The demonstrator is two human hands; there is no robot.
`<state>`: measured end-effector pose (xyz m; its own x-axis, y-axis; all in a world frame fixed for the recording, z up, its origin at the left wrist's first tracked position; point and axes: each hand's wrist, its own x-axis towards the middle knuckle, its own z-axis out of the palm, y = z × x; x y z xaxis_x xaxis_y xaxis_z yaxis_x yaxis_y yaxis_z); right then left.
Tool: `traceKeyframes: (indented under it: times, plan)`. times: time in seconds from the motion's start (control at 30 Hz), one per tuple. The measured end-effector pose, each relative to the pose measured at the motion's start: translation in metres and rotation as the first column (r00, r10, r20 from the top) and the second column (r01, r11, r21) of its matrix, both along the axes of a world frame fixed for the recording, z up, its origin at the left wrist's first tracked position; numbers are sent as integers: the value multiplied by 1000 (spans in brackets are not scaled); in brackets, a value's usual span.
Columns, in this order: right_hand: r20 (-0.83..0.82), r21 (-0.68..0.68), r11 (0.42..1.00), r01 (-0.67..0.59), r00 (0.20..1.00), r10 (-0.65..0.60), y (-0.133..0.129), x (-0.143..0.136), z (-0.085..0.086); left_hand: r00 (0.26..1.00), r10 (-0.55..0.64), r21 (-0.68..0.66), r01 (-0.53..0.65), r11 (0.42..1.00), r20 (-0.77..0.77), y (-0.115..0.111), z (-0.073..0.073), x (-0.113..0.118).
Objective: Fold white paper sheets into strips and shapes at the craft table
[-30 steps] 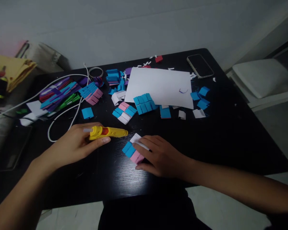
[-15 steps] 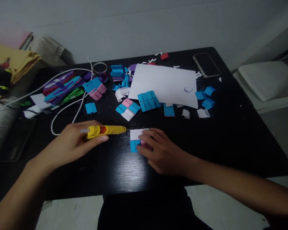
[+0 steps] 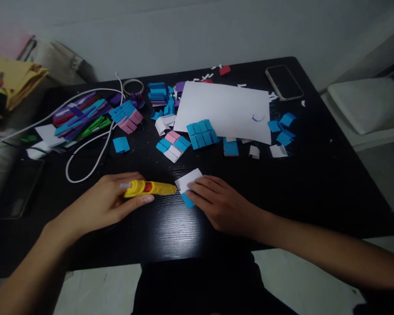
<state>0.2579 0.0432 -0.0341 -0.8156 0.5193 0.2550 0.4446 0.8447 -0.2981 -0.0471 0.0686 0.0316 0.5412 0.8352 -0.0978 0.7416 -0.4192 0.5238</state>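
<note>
My left hand (image 3: pixel 120 199) is wrapped round a yellow glue gun (image 3: pixel 151 188), whose nozzle points right and is at the left edge of a small white and blue folded-paper piece (image 3: pixel 188 179). My right hand (image 3: pixel 216 199) has its fingers closed on the right side of that piece and hides part of it. Behind it lie a pink, blue and white paper block (image 3: pixel 174 146) and a blue paper block (image 3: pixel 202 134). The latter overlaps a large white sheet (image 3: pixel 226 109).
A white cable (image 3: pixel 101 157) loops beside coloured paper strips (image 3: pixel 82 116) at the left. A phone (image 3: pixel 284 83) lies at the back right, near loose blue pieces (image 3: pixel 285 138). A dark flat device (image 3: pixel 19 188) is at the left.
The glue gun has moved right and slightly down, its nozzle now at the paper piece. My right hand has tilted the piece, and its pink part is now hidden.
</note>
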Motion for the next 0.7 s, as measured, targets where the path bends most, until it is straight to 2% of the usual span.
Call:
traceKeyframes:
  times: [0.07,0.2,0.4,0.7]
  plan:
    - [-3,9,1000,3,1000,-3,0,0,-1,995,-98,-65,96,993,-32,1,0,-1]
    - [-4,10,1000,11,1000,-10,0,0,-1,990,-141,-88,139,986,-19,4,0,-3]
    - [-12,-6,1000,5,1000,-5,0,0,0,993,-118,-111,117,987,-6,5,-1,-1]
    - [3,24,1000,17,1000,-17,-2,0,0,991,-133,-64,132,989,-15,5,2,1]
